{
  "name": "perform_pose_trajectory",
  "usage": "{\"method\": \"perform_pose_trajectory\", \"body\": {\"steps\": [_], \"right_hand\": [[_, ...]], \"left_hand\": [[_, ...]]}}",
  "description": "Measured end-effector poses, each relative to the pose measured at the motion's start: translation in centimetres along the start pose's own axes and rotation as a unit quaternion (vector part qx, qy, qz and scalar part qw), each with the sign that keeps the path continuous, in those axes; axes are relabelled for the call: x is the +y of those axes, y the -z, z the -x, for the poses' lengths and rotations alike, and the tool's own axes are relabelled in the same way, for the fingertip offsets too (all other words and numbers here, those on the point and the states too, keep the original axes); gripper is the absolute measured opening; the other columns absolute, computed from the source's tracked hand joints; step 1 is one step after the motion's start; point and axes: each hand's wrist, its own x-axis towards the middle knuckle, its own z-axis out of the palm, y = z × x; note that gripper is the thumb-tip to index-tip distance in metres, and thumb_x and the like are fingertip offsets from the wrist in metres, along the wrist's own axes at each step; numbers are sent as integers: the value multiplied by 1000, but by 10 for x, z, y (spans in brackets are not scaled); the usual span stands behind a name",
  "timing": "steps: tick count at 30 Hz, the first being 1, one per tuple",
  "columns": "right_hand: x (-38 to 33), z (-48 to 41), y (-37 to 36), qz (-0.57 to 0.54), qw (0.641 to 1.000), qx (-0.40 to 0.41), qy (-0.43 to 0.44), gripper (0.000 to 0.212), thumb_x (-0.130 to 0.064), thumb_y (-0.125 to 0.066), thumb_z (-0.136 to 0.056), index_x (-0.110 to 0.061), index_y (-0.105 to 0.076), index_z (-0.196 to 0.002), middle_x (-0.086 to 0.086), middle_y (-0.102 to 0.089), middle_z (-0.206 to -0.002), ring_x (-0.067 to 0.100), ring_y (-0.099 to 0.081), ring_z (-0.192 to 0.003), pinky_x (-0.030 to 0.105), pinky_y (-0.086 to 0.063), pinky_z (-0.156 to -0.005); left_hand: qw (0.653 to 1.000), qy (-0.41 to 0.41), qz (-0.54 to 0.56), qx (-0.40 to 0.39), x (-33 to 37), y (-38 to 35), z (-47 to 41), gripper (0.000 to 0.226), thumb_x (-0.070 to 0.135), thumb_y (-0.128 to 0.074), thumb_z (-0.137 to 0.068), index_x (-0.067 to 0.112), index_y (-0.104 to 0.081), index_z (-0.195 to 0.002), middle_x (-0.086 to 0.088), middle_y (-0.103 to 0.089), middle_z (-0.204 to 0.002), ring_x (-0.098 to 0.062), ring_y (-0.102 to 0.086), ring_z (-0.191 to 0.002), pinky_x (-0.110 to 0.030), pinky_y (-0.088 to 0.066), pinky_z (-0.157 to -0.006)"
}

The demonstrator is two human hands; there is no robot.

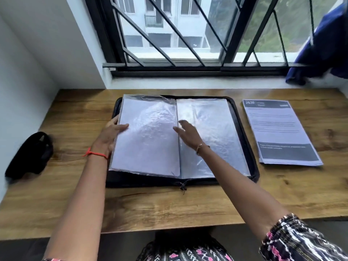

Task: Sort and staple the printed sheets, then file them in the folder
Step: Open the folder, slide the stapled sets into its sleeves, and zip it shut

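Left hand pinches the outer edge of the sleeves in the folder; right hand lies flat, fingers straight, beside it; printed sheets farther right.

**Soft daylight, bowed edges**

Overcast daylight enters by the window at the far side, bright and even. It throws white glare over the clear sleeves of the folder. Shadows on the table are faint. The right hand is smeared by motion blur. Small text on the printed sheets is too soft to read. Straight lines bow toward the edges, and the blue cloth at far right is blurred.
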Motion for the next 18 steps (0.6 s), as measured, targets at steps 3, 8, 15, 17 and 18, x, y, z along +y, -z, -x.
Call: {"method": "perform_pose_trajectory", "body": {"steps": [3,8,15,17,18], "right_hand": [[21,12,-21,34,997,-49,42,68,-35,-44,-97,-5,-11,-148,10,-12,-157,20,-14,-144,28,-12,-115],[34,13,-52,224,970,-28,95,76,-53,-29,-96,-11,5,-149,3,12,-157,14,10,-145,31,7,-117],[41,14,-65,293,949,11,111,103,-77,22,-66,-14,10,-148,-3,24,-149,11,19,-141,35,11,-117],[43,13,-67,295,949,17,109,104,-76,23,-66,-14,8,-148,-2,20,-152,13,17,-142,35,11,-116],[43,13,-67,296,949,18,110,103,-76,22,-67,-14,7,-148,0,18,-154,14,15,-143,36,10,-117]], "left_hand": [[991,70,-42,107,-16,20,-7,57,-9,-51,-86,3,-35,-140,-16,-57,-122,-17,-64,-95,-28,-50,-79],[926,-67,-322,187,-33,0,-5,59,12,-63,-86,1,-39,-139,-16,-33,-149,-26,-30,-138,-35,-25,-111],[817,-117,-560,76,-81,-47,2,66,44,-37,-97,22,-4,-150,3,6,-158,-13,11,-145,-43,12,-114],[800,-119,-582,85,-89,-46,1,66,47,-33,-97,24,-1,-150,4,8,-158,-11,10,-145,-42,14,-114],[795,-122,-587,90,-91,-46,1,66,47,-32,-97,24,-1,-150,4,8,-158,-11,9,-145,-41,14,-114]]}}
